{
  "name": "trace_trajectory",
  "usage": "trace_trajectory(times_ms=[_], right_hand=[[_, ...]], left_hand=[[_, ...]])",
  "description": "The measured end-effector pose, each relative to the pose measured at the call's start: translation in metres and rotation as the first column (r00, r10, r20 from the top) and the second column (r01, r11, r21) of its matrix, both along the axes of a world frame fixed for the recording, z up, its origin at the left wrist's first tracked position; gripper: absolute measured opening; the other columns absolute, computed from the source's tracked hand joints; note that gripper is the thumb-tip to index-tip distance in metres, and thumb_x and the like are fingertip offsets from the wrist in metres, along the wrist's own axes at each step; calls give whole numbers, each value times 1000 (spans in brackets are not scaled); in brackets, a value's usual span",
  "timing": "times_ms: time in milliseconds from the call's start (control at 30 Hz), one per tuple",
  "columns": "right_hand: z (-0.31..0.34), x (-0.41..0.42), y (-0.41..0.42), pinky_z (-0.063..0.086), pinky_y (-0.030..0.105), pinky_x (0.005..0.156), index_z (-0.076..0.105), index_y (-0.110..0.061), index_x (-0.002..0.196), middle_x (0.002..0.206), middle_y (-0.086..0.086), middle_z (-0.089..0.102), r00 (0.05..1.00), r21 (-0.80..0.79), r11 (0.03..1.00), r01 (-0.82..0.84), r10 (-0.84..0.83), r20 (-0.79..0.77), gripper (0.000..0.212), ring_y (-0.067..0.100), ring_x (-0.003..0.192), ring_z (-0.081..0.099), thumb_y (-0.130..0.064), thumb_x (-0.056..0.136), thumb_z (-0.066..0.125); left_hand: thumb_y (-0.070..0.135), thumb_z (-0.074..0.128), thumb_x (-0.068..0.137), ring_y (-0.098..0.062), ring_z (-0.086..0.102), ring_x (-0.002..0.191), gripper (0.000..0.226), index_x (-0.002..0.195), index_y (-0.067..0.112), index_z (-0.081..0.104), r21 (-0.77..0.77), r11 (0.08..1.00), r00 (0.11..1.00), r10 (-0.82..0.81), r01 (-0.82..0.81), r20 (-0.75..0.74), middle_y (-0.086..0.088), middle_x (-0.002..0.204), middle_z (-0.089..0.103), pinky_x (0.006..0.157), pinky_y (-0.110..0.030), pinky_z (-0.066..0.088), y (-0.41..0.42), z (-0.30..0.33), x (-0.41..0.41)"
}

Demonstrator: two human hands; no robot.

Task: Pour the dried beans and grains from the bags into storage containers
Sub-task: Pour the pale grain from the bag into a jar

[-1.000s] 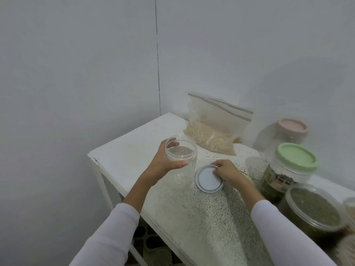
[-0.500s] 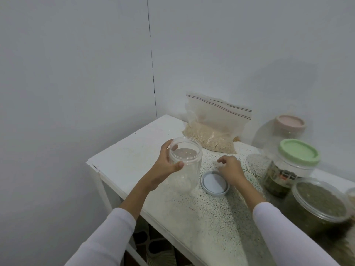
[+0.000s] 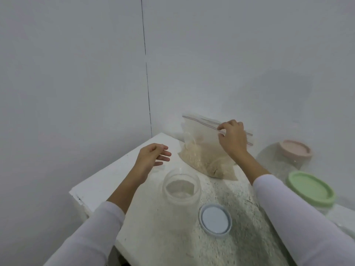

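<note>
A clear zip bag of pale grain (image 3: 203,150) leans against the wall at the back of the white table (image 3: 107,181). My right hand (image 3: 231,137) pinches the bag's zip strip near its top right. An open clear jar (image 3: 181,188) stands upright on the table in front of the bag, holding nothing that I can make out. Its pale blue lid (image 3: 215,219) lies flat just to the jar's right front. My left hand (image 3: 151,158) hovers above the table to the left of the jar, fingers relaxed and spread, holding nothing.
At the right stand a clear jar with a pink lid (image 3: 294,150) and a jar with a green lid (image 3: 311,189). The table sits in a corner, with walls behind and to the left. Its left edge drops off near my left forearm.
My left hand let go of the jar and drew away to the left. My right hand left the lid and rose to the bag's zip strip. The view has moved closer.
</note>
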State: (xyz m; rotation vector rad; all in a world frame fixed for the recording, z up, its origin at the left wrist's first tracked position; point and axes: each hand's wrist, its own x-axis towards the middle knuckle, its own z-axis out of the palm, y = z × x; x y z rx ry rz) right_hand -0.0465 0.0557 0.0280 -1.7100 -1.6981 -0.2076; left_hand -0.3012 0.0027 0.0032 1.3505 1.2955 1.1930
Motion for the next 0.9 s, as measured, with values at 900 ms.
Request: trace_trajectory(times_ms=[900], right_hand=[[55, -72, 83, 44, 20, 60, 73, -4, 70, 59, 0, 63, 792, -175, 883, -436, 284, -541, 5, 8, 56, 53, -4, 75, 76]], left_hand=[[25, 48, 100, -24, 69, 78, 26, 100, 4, 62, -76, 975, 963, -192, 209, 187, -11, 90, 68, 72, -34, 58, 106, 47, 35]])
